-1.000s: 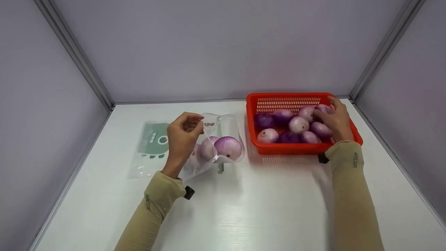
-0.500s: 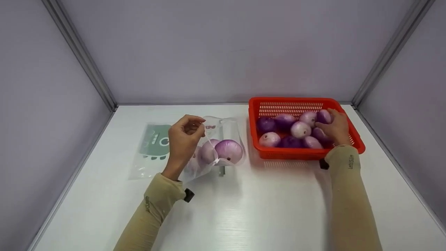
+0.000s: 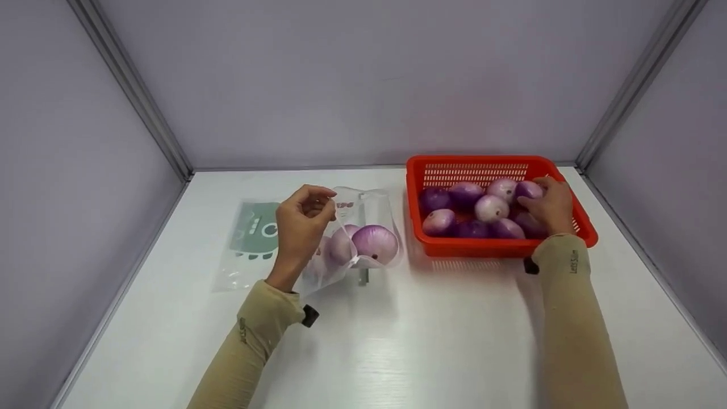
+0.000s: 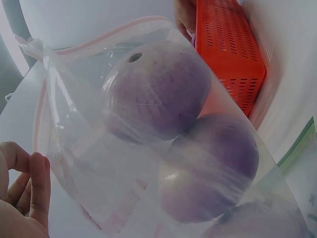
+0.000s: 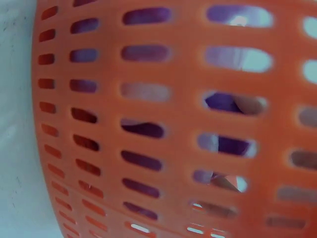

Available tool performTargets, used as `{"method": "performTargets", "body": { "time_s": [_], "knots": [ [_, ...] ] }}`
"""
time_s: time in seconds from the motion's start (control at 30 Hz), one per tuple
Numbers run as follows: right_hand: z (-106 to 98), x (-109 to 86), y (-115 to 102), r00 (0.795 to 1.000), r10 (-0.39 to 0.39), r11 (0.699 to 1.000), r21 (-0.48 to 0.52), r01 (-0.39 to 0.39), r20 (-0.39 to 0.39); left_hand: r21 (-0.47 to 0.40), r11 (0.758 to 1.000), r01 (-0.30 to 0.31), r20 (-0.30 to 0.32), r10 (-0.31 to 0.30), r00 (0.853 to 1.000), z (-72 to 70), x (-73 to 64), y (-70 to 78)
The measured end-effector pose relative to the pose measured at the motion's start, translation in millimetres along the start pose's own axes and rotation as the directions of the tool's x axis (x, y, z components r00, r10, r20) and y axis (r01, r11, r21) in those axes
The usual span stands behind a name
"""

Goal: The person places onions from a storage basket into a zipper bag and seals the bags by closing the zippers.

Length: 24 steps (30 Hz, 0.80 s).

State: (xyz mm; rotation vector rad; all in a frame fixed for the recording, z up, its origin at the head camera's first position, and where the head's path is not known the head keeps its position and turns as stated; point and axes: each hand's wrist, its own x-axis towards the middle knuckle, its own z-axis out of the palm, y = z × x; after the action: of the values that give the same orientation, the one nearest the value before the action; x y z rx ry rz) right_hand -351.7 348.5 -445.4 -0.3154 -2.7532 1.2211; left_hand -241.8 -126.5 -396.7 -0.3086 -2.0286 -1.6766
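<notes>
My left hand (image 3: 304, 224) pinches the edge of a clear zip bag (image 4: 74, 119) between thumb and finger, so the bag's mouth stands spread. Several purple onions (image 3: 376, 245) sit inside it; three show through the plastic in the left wrist view. Over the right side of a red slotted basket (image 3: 483, 248), my right hand (image 3: 555, 205) grips an onion (image 3: 528, 190) with thumb and fingers on either side. That onion is still among the others in the basket. The basket wall hides most of the right hand in the right wrist view.
Several more onions (image 3: 492, 209) fill the basket. A flat clear bag with a green cartoon print (image 3: 255, 227) lies on the white table (image 3: 363, 352) at left, partly behind the left hand. Grey panels (image 3: 375, 85) enclose the table at the back and both sides.
My right hand has lowered onto an onion at the basket's right and closed its fingers round it. The left hand keeps its pinch on the bag. The head view has shifted slightly.
</notes>
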Motion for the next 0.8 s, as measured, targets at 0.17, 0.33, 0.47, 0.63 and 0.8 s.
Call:
{"method": "performTargets", "body": {
  "time_s": [0.17, 0.33, 0.47, 0.63, 0.8],
  "knots": [
    [-5, -3.7, -6, 0.998, -0.058, 0.998, -0.005, 0.057, -0.039, -0.007, 1.000, -0.009, -0.001, 0.009, 1.000, 0.0, -0.6, 0.8],
    [-11, -11.4, -22, 0.999, -0.033, 0.997, 0.071, 0.035, -0.026, 0.004, 1.000, -0.001, -0.004, 0.001, 1.000, 0.7, -0.4, 1.2],
    [-13, -19.9, -36, 0.999, -0.031, 0.981, 0.191, 0.028, 0.015, -0.002, 1.000, 0.004, -0.003, -0.004, 1.000, 0.6, -0.3, 1.6],
    [-12, -32.6, -50, 0.997, -0.040, 0.945, 0.328, 0.015, 0.070, -0.003, 1.000, 0.007, -0.002, -0.007, 1.000, 0.0, -0.8, 1.0],
    [-5, -45.8, -67, 0.989, -0.085, 0.901, 0.434, 0.023, 0.124, 0.000, 1.000, 0.017, -0.005, -0.017, 1.000, -1.4, -1.7, 0.2]
  ]
}}
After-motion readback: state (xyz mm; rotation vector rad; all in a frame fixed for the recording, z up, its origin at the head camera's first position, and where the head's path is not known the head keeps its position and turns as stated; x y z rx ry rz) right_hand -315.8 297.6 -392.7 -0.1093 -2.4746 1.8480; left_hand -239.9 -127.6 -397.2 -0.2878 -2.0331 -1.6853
